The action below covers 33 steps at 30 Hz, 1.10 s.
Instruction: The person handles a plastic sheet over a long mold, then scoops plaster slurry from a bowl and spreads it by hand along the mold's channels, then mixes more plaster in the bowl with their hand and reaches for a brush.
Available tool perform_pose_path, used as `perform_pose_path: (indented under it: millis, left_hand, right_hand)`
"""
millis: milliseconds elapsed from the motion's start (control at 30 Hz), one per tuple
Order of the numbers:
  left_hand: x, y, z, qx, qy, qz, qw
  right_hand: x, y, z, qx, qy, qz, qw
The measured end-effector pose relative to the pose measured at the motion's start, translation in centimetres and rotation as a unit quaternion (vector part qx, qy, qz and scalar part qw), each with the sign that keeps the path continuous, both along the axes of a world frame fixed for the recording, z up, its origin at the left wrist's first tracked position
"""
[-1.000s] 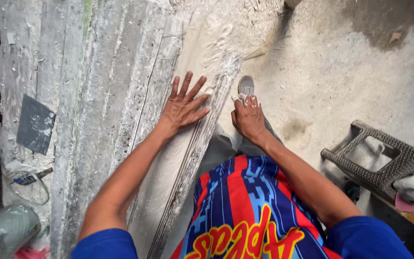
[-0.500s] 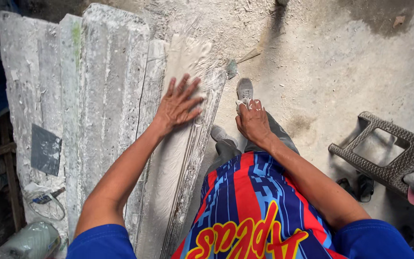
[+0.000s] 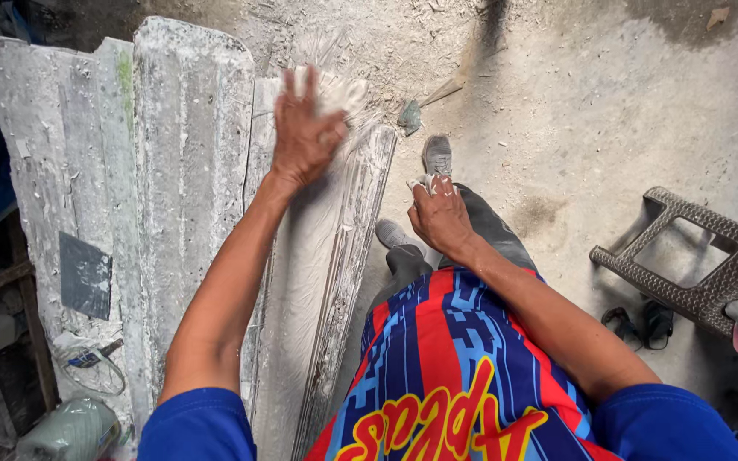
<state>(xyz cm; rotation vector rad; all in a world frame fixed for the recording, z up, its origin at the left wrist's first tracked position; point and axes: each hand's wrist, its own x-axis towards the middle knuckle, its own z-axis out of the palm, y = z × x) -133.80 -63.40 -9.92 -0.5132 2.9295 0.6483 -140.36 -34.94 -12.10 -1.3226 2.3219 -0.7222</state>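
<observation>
A long white plaster moulding (image 3: 309, 282) lies on a plaster-caked ribbed workbench (image 3: 181, 171) and runs away from me. My left hand (image 3: 303, 137) presses flat on the far end of the moulding, over a pale wad of fibre (image 3: 339, 90), fingers spread. My right hand (image 3: 439, 213) rests on my raised dark-trousered knee and pinches a small white lump between the fingertips. My grey shoes (image 3: 437, 155) stand on the floor beside the bench.
A dark flat scraper (image 3: 84, 275) lies on the left of the bench. A trowel (image 3: 420, 107) lies on the dusty concrete floor. A brown plastic stool (image 3: 698, 265) is tipped on its side at the right, with sandals (image 3: 638, 323) near it.
My left hand has slid forward along the moulding to its far end. My right hand has stayed on the knee. The view has tilted, showing more of the bench top.
</observation>
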Motion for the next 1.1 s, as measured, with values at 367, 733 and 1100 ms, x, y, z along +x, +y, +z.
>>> perform_pose_path:
  millis: [367, 733, 1100]
  left_hand:
    - [9.5, 3.5, 0.1, -0.040, -0.016, -0.152, 0.987]
    - [1.0, 0.2, -1.1, -0.222, 0.020, -0.231, 0.947]
    - [-2.5, -1.4, -1.2, -0.214, -0.018, -0.318, 0.924]
  right_hand:
    - [-0.2, -4.3, 0.3, 0.014, -0.013, 0.110, 0.994]
    - [-1.4, -4.9, 0.7, 0.064, -0.011, 0.102, 0.993]
    - [-2.1, -4.3, 0.7, 0.057, -0.029, 0.072, 0.995]
